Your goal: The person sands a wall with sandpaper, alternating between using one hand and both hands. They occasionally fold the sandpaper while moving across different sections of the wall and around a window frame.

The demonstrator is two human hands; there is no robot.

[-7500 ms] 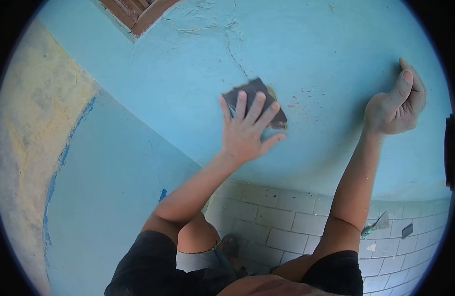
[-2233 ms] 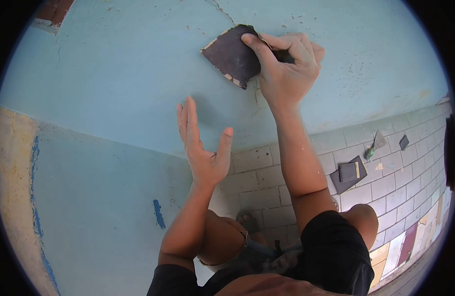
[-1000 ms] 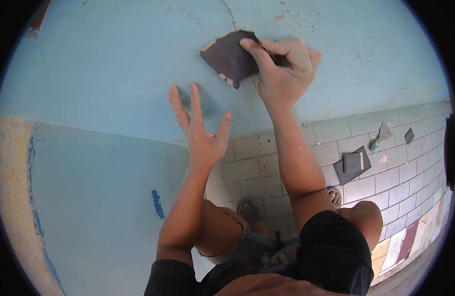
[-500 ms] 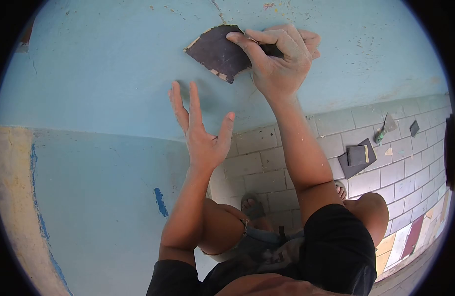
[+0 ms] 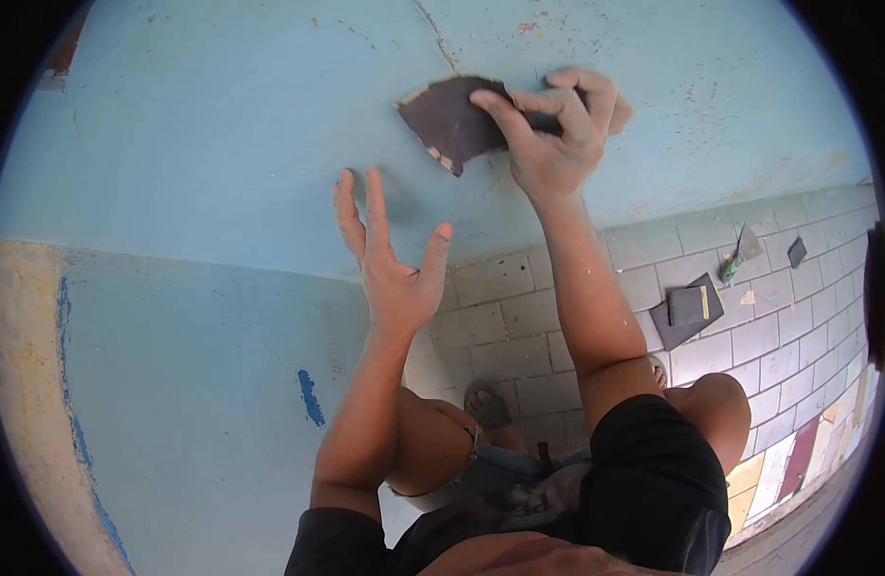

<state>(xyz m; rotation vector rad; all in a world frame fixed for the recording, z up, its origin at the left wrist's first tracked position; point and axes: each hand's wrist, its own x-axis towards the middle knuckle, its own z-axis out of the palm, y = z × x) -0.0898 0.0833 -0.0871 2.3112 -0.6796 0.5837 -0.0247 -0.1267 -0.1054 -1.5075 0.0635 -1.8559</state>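
Note:
A worn, dark sheet of sandpaper (image 5: pixel 454 123) with ragged, pale edges lies close against the light blue wall (image 5: pixel 250 125). My right hand (image 5: pixel 562 134) pinches its right end between thumb and fingers; fine dust coats the fingers. Lower and to the left, my left hand (image 5: pixel 394 254) is open, its fingers stretched up and thumb apart, with nothing in it. Those fingertips are right at the wall surface. A thin crack (image 5: pixel 436 36) runs down the wall to just above the sandpaper.
Grey tiles cover the floor (image 5: pixel 514 312) below. At the right lie dark sandpaper sheets (image 5: pixel 687 312), a green-handled putty knife (image 5: pixel 735 259) and a small dark square (image 5: pixel 797 252). A blue paint patch (image 5: pixel 311 397) marks the lower wall, and a bare, yellowish strip (image 5: pixel 24 384) borders it at left.
My right hand has moved the sandpaper a little right and down along the wall. My left hand stays in nearly the same place, while the view has shifted slightly.

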